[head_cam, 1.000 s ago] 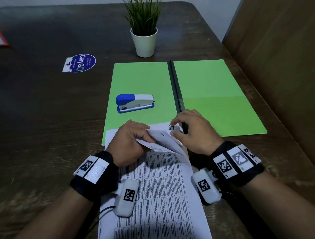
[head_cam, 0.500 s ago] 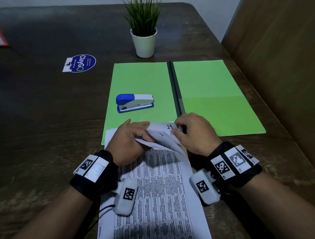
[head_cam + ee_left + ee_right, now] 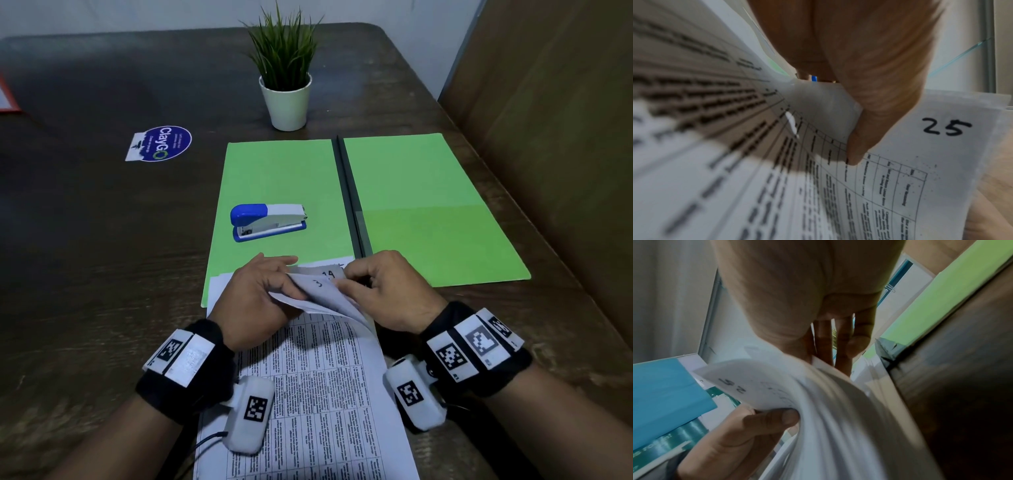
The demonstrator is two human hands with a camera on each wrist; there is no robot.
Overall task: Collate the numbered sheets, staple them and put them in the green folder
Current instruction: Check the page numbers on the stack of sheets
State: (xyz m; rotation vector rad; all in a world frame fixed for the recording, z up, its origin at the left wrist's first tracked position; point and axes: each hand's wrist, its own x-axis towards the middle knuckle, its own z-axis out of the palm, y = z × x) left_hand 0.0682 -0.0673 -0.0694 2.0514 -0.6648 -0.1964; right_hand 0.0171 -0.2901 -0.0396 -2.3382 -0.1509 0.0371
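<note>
A stack of printed numbered sheets (image 3: 308,394) lies on the table in front of me, its top end over the open green folder (image 3: 428,212). My left hand (image 3: 263,291) pinches the lifted, curled-back top corners of several sheets (image 3: 941,146); a sheet marked 25 shows under its thumb. My right hand (image 3: 380,287) pinches the far right corner of the stack, where sheets marked 3 and 14 (image 3: 325,275) show. The curled sheets (image 3: 797,394) fan out in the right wrist view. A blue and white stapler (image 3: 269,222) rests on the folder's left leaf.
A potted plant (image 3: 286,89) in a white pot stands beyond the folder. A blue round sticker (image 3: 161,143) lies at the back left. A wooden panel (image 3: 548,137) runs along the table's right side. A red-edged item (image 3: 7,99) sits at the far left edge.
The right hand has slid slightly nearer along the corner, and more of the sheets marked 3 and 14 shows. The left hand still holds the curled sheets in the same place.
</note>
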